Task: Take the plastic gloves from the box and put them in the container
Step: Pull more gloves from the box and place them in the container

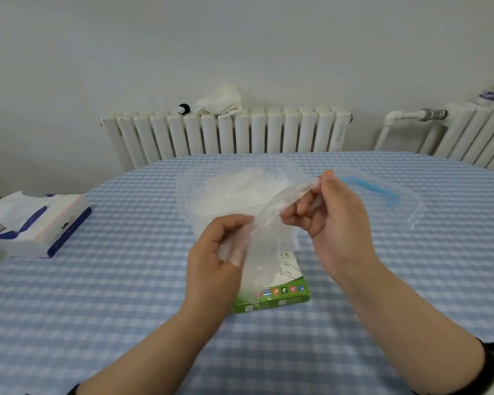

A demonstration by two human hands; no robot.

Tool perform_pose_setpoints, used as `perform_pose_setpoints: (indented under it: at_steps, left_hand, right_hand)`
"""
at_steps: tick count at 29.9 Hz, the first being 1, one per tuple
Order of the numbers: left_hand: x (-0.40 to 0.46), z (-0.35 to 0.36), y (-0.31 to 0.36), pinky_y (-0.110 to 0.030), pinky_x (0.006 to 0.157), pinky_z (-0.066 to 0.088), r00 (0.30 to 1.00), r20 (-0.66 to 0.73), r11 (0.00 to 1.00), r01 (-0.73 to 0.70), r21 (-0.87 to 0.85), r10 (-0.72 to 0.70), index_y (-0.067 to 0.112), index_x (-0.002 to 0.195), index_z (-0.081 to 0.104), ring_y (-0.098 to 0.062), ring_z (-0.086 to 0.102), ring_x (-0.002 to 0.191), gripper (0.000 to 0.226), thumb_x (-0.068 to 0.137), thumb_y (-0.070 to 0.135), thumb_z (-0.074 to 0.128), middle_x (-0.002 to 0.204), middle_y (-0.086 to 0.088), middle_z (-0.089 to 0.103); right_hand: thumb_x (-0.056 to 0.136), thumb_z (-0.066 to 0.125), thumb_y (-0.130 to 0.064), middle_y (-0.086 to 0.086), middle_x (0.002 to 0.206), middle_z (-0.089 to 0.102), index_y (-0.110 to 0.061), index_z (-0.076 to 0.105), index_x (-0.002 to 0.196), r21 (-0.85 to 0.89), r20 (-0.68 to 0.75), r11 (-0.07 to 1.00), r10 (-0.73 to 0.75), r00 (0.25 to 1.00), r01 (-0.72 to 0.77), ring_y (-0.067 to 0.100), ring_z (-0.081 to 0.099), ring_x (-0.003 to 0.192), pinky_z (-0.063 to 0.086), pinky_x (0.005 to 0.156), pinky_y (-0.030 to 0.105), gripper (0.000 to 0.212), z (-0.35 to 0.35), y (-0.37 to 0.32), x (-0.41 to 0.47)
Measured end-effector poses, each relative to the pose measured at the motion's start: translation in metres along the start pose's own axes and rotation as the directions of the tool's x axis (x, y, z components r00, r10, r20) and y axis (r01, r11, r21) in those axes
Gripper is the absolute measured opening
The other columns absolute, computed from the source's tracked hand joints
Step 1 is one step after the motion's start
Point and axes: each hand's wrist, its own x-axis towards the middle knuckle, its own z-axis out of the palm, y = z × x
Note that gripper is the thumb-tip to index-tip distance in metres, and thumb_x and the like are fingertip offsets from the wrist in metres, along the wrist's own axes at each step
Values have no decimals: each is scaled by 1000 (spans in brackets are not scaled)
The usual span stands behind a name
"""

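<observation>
One clear plastic glove [268, 220], stretched in the air between two hands above the green box [280, 295]. Left hand [214, 252]: fingers curled, pinching the glove's lower end. Right hand [331, 212]: fingers curled, pinching its upper end. Clear container [188, 195] just behind the box, holding a heap of gloves [234, 189]. Clear lid with blue seal [388, 195] to the container's right. Checked blue tablecloth [126, 280] beneath. Tissue pack [37, 223] at far left. White radiator [228, 132] against the wall.
</observation>
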Motion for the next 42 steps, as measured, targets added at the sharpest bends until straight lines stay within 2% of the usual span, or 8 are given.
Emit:
perform_pose_setpoints:
  at_steps: [4, 7, 12, 19, 23, 31, 38, 42]
  left_hand:
    - [22, -11, 21, -18, 69, 53, 996, 85, 994, 32, -108, -23, 23, 87, 69, -5, 65, 69, 16, 90, 9, 62, 77, 8, 72]
    - [37, -17, 38, -15, 63, 50, 971, 231, 997, -42, -67, 56, 27, 87, 69, -3, 61, 63, 10, 87, 26, 59, 73, 9, 70]
    - [69, -24, 49, -12, 52, 38, 978, 123, 974, -183, 136, 166, 29, 86, 67, 1, 49, 55, 24, 93, 8, 59, 72, 15, 66]
    - [119, -22, 57, -6, 69, 40, 978, 64, 949, -208, 236, 199, 30, 87, 69, 5, 59, 77, 14, 96, 28, 59, 68, 17, 65]
    - [142, -22, 60, -12, 67, 40, 974, 108, 934, -221, 279, 198, 26, 86, 69, -3, 59, 76, 15, 96, 28, 59, 67, 16, 66]
    - [137, -13, 68, -11, 74, 43, 961, 148, 953, -255, 161, 232, 28, 83, 66, 4, 61, 71, 17, 96, 20, 59, 60, 19, 64]
    - [151, -5, 45, -23, 55, 38, 997, 54, 986, -62, 157, 54, 16, 96, 69, -1, 46, 49, 17, 98, 25, 54, 67, 8, 67]
    - [158, -2, 17, -30, 56, 46, 999, 23, 947, 30, 321, -39, 21, 112, 57, -8, 50, 56, 16, 100, 23, 46, 76, 8, 68]
  right_hand:
    - [66, 56, -81, -8, 100, 60, -13, 49, 115, -331, 176, 905, -218, 960, 266, 10, 60, 92, 49, 77, 24, 84, -18, 3, 10]
    - [54, 73, -75, -18, 128, 56, -42, 40, 131, -451, 409, 874, 22, 912, 181, -5, 53, 119, 46, 88, 11, 90, -16, 4, 10]
    - [73, 70, -23, -1, 62, 67, -11, 68, 82, -374, 387, 927, 152, 909, 5, 11, 66, 65, 50, 66, 18, 16, -7, 8, 9]
    - [92, 58, -22, -3, 58, 57, -10, 69, 80, -305, 169, 951, 113, 979, -58, 7, 50, 45, 43, 42, 19, 21, 8, -17, 35]
    - [86, 54, -48, 1, 87, 72, -16, 66, 88, -475, 337, 877, 264, 904, -79, 13, 67, 75, 46, 70, 27, 34, 13, -27, 48]
    - [67, 81, -52, -18, 135, 50, -37, 36, 143, -917, 393, 307, 588, 707, 253, 5, 51, 118, 41, 104, 29, 89, -7, 20, 11]
    - [85, 72, -21, 20, 97, 68, -10, 59, 99, -467, 302, 883, 217, 928, -55, 11, 69, 81, 57, 75, 31, 21, 14, -4, 16]
    - [90, 67, -24, -1, 83, 73, -20, 57, 107, -339, 35, 934, 136, 990, -117, 13, 64, 55, 48, 50, 24, 21, 20, -13, 45]
